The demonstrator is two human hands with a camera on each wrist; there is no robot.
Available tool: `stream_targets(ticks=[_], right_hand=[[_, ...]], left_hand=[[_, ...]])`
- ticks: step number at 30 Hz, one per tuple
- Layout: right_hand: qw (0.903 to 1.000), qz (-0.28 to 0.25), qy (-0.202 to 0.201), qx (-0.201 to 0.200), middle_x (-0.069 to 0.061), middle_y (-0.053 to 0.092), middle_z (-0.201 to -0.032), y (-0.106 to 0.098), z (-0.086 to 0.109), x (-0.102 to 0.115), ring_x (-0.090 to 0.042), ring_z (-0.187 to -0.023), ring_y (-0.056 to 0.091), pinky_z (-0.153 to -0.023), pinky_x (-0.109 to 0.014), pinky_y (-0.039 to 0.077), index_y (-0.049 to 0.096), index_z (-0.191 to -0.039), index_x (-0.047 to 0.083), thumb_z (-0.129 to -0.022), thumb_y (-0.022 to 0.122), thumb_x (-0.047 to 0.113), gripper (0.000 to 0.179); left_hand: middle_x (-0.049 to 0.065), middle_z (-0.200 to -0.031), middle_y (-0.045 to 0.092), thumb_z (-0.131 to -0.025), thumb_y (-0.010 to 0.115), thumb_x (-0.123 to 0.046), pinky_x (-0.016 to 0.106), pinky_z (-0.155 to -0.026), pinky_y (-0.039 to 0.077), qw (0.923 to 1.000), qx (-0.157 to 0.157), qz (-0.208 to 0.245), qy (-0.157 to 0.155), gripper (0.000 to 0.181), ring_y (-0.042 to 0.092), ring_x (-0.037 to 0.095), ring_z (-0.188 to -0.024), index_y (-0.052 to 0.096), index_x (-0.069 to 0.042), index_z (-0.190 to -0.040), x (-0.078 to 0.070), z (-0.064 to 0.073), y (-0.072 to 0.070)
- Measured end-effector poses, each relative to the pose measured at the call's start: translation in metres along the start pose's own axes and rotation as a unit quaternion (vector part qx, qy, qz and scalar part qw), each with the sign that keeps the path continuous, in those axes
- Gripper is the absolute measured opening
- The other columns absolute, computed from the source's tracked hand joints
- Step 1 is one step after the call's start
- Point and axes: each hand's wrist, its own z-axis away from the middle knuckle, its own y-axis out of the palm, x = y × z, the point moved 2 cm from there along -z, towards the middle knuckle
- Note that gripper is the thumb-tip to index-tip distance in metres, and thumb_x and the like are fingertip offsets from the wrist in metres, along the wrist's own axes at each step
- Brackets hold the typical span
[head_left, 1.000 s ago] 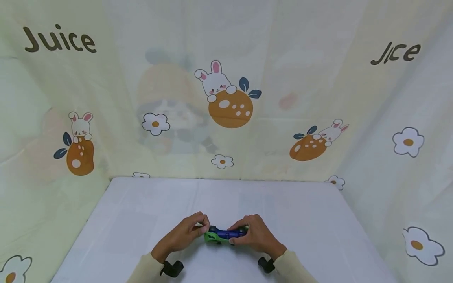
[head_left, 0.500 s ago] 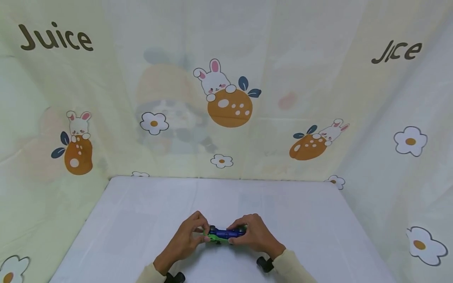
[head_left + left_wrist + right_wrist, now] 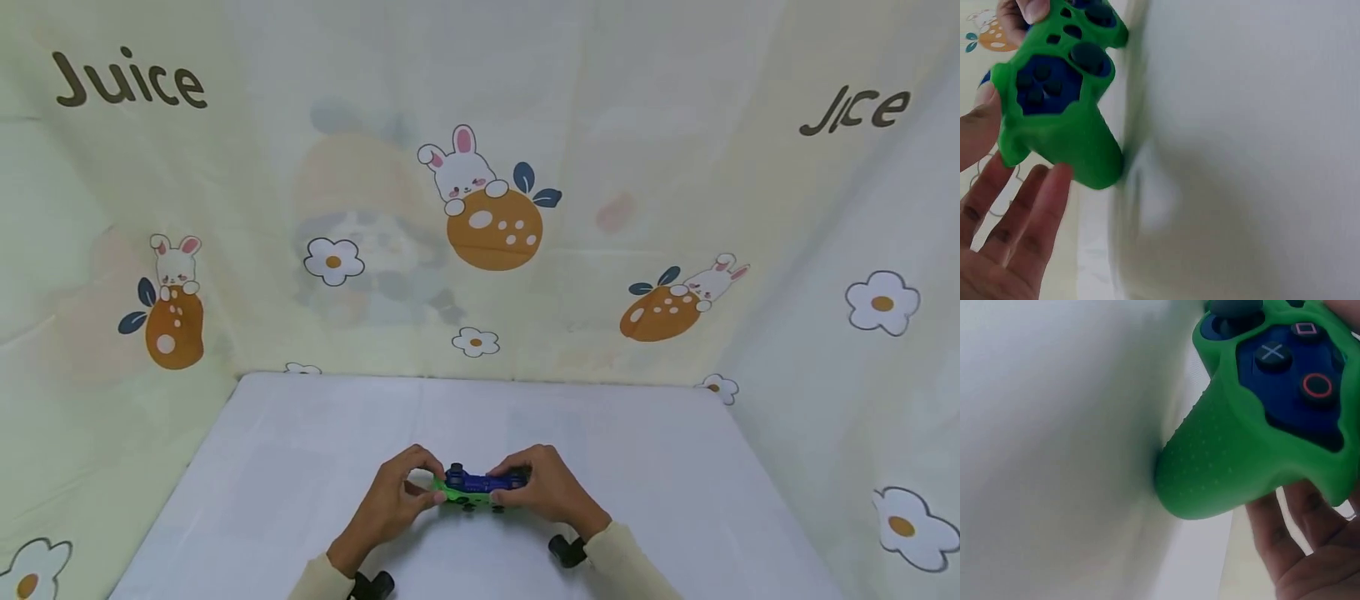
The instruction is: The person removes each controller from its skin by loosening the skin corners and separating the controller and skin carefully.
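Note:
A blue game controller (image 3: 483,482) wears a green silicone cover (image 3: 1079,137), with openings around its thumbsticks and buttons. In the head view its blue top edge and black triggers face up. My left hand (image 3: 397,492) pinches the left end between thumb and index finger; its other fingers (image 3: 1041,212) stretch out beside the grip in the left wrist view. The right end is held by my right hand (image 3: 551,492), thumb on the near side and fingers on the far side. Both covered grips point down close to the white tabletop, as the right wrist view shows.
A white cloth-covered table (image 3: 337,425) lies below the hands. Pale curtains (image 3: 390,67) printed with rabbits, oranges and flowers stand behind and to both sides. Black wrist cameras (image 3: 567,551) sit at the wrists.
My left thumb has come round to the near side of the controller's left end. The controller has tilted slightly, showing more of the triggers and thumbsticks. The right hand keeps its hold.

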Motion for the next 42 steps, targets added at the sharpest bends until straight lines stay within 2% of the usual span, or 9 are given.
stream_targets(ticks=[4,10,17,20,24,27,31,37,42], right_hand=[[0.9997,-0.017,0.015,-0.004,0.015,0.080,-0.107,-0.003,0.000,-0.003,-0.008,-0.101,0.069,-0.089,-0.029,0.054,0.083,-0.105,0.036,-0.084,0.091,0.043,0.024],[0.9988,-0.036,0.017,-0.029,0.014,0.080,-0.112,-0.002,0.003,-0.004,-0.010,-0.108,0.071,-0.093,-0.030,0.056,0.082,-0.118,0.022,-0.085,0.089,0.044,0.040],[0.9945,-0.055,0.035,-0.082,0.009,0.079,-0.119,-0.010,0.017,-0.007,-0.016,-0.109,0.074,-0.099,-0.051,0.057,0.078,-0.126,0.021,-0.085,0.089,0.042,0.047],[0.9925,-0.071,0.042,-0.090,0.011,0.078,-0.123,-0.014,0.023,-0.008,-0.016,-0.110,0.073,-0.100,-0.053,0.057,0.076,-0.127,0.026,-0.084,0.090,0.042,0.047],[0.9894,-0.097,0.035,-0.102,0.009,0.076,-0.124,-0.018,0.028,-0.010,-0.013,-0.111,0.072,-0.099,-0.045,0.059,0.074,-0.122,0.029,-0.080,0.095,0.033,0.047],[0.9878,-0.117,0.016,-0.101,0.003,0.076,-0.128,-0.017,0.029,-0.015,-0.012,-0.116,0.072,-0.095,-0.035,0.061,0.070,-0.114,0.025,-0.078,0.096,0.021,0.045],[0.9857,-0.137,0.004,-0.098,-0.004,0.075,-0.132,-0.016,0.028,-0.021,-0.014,-0.123,0.071,-0.092,-0.032,0.062,0.066,-0.106,0.019,-0.080,0.093,0.010,0.038],[0.9856,-0.131,0.009,-0.107,-0.009,0.074,-0.129,-0.017,0.025,-0.023,-0.025,-0.122,0.071,-0.091,-0.030,0.062,0.068,-0.103,0.018,-0.082,0.091,0.007,0.033],[0.9860,-0.131,0.016,-0.103,-0.007,0.075,-0.128,-0.018,0.023,-0.025,-0.019,-0.122,0.071,-0.091,-0.029,0.062,0.069,-0.103,0.017,-0.084,0.090,0.011,0.029]], left_hand=[[-0.005,-0.115,0.072,-0.081,0.092,-0.008,0.029,-0.079,0.063,0.9997,-0.015,0.016,-0.005,0.040,0.068,0.021,-0.114,0.067,-0.023,-0.109,-0.001,-0.003,0.006],[-0.008,-0.120,0.076,-0.081,0.090,-0.003,0.029,-0.078,0.062,0.9994,-0.030,0.012,-0.012,0.041,0.070,0.019,-0.113,0.063,-0.025,-0.102,0.002,-0.007,0.012],[-0.008,-0.115,0.078,-0.085,0.090,-0.009,0.029,-0.076,0.062,0.9989,-0.042,0.014,-0.017,0.036,0.072,0.016,-0.109,0.064,-0.027,-0.103,0.005,-0.010,0.014],[-0.009,-0.112,0.078,-0.085,0.090,-0.011,0.029,-0.076,0.061,0.9987,-0.047,0.010,-0.020,0.036,0.072,0.016,-0.108,0.064,-0.028,-0.104,0.006,-0.012,0.014],[-0.010,-0.112,0.078,-0.087,0.088,-0.014,0.028,-0.076,0.060,0.9987,-0.045,0.004,-0.023,0.034,0.073,0.017,-0.109,0.064,-0.028,-0.106,0.006,-0.014,0.014],[-0.009,-0.115,0.077,-0.089,0.087,-0.015,0.028,-0.076,0.060,0.9987,-0.042,0.004,-0.026,0.032,0.073,0.019,-0.110,0.064,-0.028,-0.108,0.007,-0.016,0.012],[-0.008,-0.117,0.076,-0.090,0.086,-0.016,0.028,-0.078,0.060,0.9986,-0.044,0.003,-0.029,0.031,0.073,0.019,-0.108,0.064,-0.029,-0.108,0.008,-0.018,0.011],[-0.007,-0.117,0.074,-0.091,0.085,-0.018,0.028,-0.080,0.059,0.9984,-0.046,-0.001,-0.031,0.031,0.072,0.017,-0.107,0.063,-0.030,-0.109,0.008,-0.020,0.011],[-0.005,-0.114,0.073,-0.092,0.084,-0.021,0.027,-0.078,0.059,0.9982,-0.050,-0.004,-0.032,0.028,0.072,0.016,-0.103,0.063,-0.028,-0.109,0.007,-0.019,0.012]])
